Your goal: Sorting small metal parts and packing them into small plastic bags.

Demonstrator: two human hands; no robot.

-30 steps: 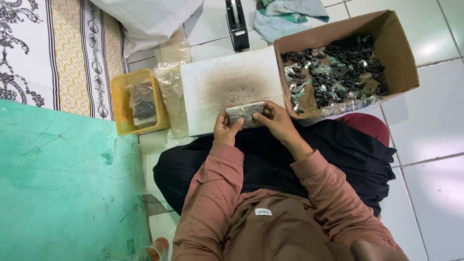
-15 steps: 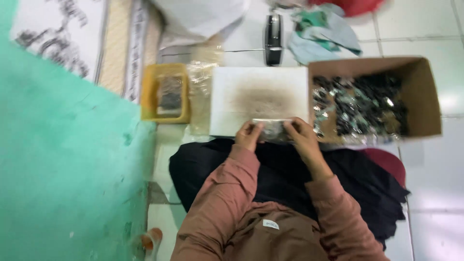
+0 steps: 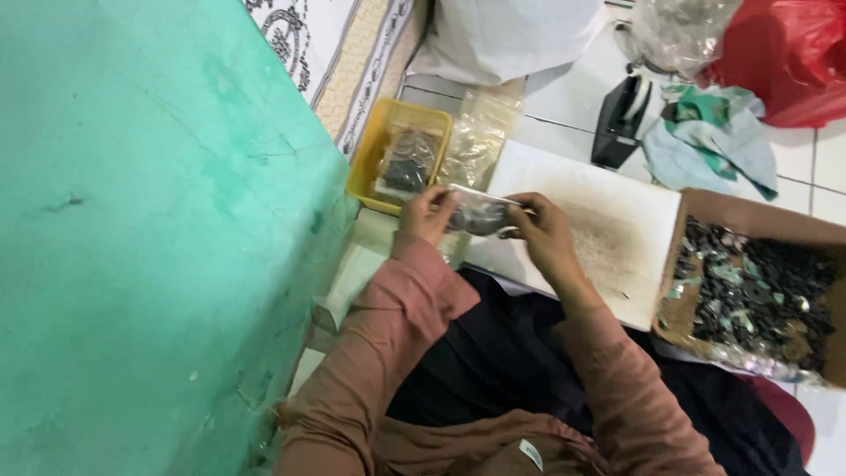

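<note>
A small clear bag (image 3: 480, 214) (dark bits inside) is pinched between left hand (image 3: 426, 216) and right hand (image 3: 539, 231) above the white board (image 3: 617, 238) — contents may be spilled if tilted.

Left hand (image 3: 426, 215) and right hand (image 3: 539, 227) together hold a small clear plastic bag (image 3: 480, 214) of dark pieces above a white board (image 3: 608, 229), beside a yellow tray (image 3: 370, 159).

My hands (image 3: 429, 214) (image 3: 544, 227) carrying the packet (image 3: 478, 214) leftward off the board (image 3: 608, 234), now near the yellow tray (image 3: 366, 163), my view swung left.
</note>
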